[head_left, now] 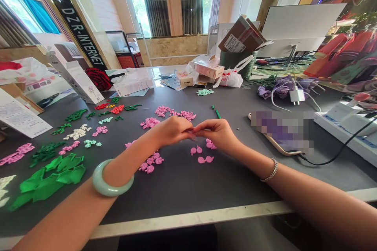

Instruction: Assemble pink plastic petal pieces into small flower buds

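Note:
My left hand (171, 130) and my right hand (216, 133) meet fingertip to fingertip above the dark grey table (188, 188). Both are pinched shut on a small pink piece (193, 131), mostly hidden by the fingers. Pink petal pieces (203, 155) lie right under my right hand. More pink pieces (151, 162) lie beneath my left wrist, which wears a pale green bangle (110, 178). A silver bracelet (271, 170) is on my right wrist. A thin green stick (217, 113) lies just beyond my right hand.
Piles of small pink pieces (176, 113), green leaf pieces (50, 176), white and red bits (78, 131) cover the left half. A phone (279, 135) with a black cable lies at right. Boxes (206, 70), a bag, a monitor (297, 27) and purple flowers (279, 88) stand behind.

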Action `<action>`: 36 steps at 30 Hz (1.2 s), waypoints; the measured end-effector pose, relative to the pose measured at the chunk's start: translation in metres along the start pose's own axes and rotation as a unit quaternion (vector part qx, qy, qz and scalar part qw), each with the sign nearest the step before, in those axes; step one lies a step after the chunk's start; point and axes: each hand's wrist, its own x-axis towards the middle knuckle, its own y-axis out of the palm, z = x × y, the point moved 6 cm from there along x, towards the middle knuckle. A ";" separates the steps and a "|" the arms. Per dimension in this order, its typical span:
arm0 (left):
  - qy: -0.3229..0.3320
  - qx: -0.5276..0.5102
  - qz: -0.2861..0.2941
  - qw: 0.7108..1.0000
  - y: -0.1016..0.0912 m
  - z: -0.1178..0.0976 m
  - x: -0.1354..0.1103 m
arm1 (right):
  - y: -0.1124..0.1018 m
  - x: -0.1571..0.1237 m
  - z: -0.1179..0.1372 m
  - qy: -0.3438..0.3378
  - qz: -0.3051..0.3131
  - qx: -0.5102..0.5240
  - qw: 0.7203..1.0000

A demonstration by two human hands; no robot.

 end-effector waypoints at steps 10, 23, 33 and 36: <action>-0.050 -0.039 0.028 0.998 -0.009 -0.006 0.000 | 0.005 -0.001 0.006 0.024 0.024 0.041 0.999; -0.211 0.096 -0.188 0.954 -0.100 0.054 -0.050 | 0.042 0.032 0.039 -0.180 0.143 -0.347 0.909; -0.263 0.063 -0.177 0.946 -0.065 0.126 -0.073 | 0.106 0.112 -0.006 -0.038 0.214 -0.544 0.810; -0.267 0.036 -0.194 0.943 -0.062 0.131 -0.076 | 0.107 0.116 -0.012 -0.029 0.226 -0.550 0.803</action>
